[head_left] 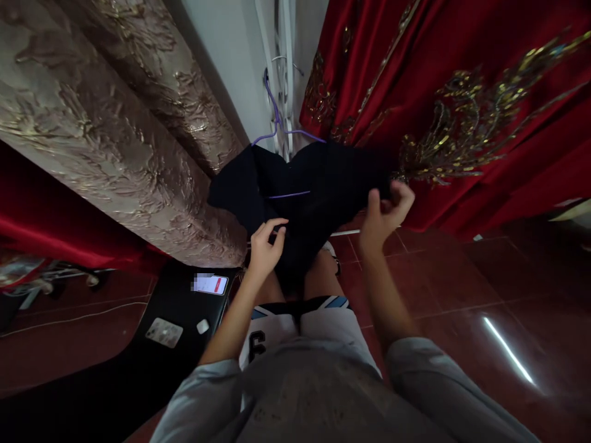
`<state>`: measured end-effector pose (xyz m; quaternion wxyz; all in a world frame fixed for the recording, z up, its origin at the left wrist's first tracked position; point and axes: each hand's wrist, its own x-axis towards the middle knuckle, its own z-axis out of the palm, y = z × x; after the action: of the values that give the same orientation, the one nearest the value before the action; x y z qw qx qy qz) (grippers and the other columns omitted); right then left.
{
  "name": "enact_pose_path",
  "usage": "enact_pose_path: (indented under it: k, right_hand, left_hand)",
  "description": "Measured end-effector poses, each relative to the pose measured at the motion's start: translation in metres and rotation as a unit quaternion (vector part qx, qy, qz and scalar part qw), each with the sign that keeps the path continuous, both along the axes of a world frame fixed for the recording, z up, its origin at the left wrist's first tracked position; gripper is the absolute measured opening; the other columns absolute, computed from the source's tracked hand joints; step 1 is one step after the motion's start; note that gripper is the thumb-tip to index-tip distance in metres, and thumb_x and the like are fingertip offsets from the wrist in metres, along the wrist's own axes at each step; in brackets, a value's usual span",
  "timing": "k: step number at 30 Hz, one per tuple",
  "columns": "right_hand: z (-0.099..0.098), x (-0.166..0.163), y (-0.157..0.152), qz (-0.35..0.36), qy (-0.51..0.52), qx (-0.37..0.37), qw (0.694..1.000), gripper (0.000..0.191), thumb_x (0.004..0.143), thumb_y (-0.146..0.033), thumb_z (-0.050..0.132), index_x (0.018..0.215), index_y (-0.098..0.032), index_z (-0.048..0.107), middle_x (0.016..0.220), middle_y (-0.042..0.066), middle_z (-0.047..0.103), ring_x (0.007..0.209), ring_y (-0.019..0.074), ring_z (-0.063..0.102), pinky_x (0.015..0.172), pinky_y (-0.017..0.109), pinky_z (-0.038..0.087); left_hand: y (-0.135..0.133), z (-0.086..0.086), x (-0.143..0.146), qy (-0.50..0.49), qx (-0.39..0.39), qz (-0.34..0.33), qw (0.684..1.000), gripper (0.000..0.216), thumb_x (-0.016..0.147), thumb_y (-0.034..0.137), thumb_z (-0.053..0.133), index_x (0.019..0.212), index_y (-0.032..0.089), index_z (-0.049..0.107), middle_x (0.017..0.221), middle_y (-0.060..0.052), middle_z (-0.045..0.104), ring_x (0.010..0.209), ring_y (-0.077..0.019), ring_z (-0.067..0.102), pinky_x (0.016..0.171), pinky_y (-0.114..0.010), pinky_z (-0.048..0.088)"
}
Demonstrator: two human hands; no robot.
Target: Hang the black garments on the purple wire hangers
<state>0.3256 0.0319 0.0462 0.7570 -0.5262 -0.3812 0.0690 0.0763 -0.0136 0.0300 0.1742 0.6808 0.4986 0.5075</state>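
A dark, nearly black garment (318, 184) hangs in front of me on a thin purple hanger (276, 120). The hanger's lower bar crosses the garment's opening. My left hand (266, 246) is at the garment's lower front, fingers bent, with a small gap between thumb and forefinger. At the garment's right edge is my right hand (385, 215), thumb raised and apart from its curled fingers. Its fingertips are close to the dark cloth; whether they touch it is hard to see. The fabric's folds are lost in shadow.
A textured beige drape (138, 141) hangs at left, a red curtain (462, 123) with gold sequins at right. White metal rails (285, 67) stand behind the hanger. A lit phone (212, 284), another phone (164, 332) and a small white case (202, 326) lie on a black bench (178, 301).
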Motion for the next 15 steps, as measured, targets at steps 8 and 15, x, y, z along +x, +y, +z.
enact_pose_path:
  k: [8,15]
  right_hand:
    - [-0.052,-0.096,-0.075,0.437,0.007,-0.289,0.852,0.044,0.097,-0.061,0.045,0.075,-0.023,0.051,0.066,0.001,0.054,0.064,0.0170,0.053,0.063,0.030,0.045]
    - [-0.048,-0.091,-0.068,0.533,0.094,-0.280,0.793,0.025,0.083,-0.042,0.061,0.098,-0.022,0.056,0.079,-0.001,0.060,0.067,0.0147,0.057,0.061,0.027,0.046]
  left_hand:
    - [-0.044,0.010,0.048,-0.266,-0.044,0.015,0.963,0.015,0.096,0.028,0.069,0.111,0.022,0.070,0.066,0.005,0.049,0.054,-0.0077,0.047,0.052,-0.018,0.041]
    - [-0.044,0.004,0.048,-0.376,-0.026,0.051,0.925,0.023,0.090,0.029,0.077,0.111,0.024,0.068,0.069,0.007,0.038,0.055,-0.0056,0.040,0.053,-0.014,0.045]
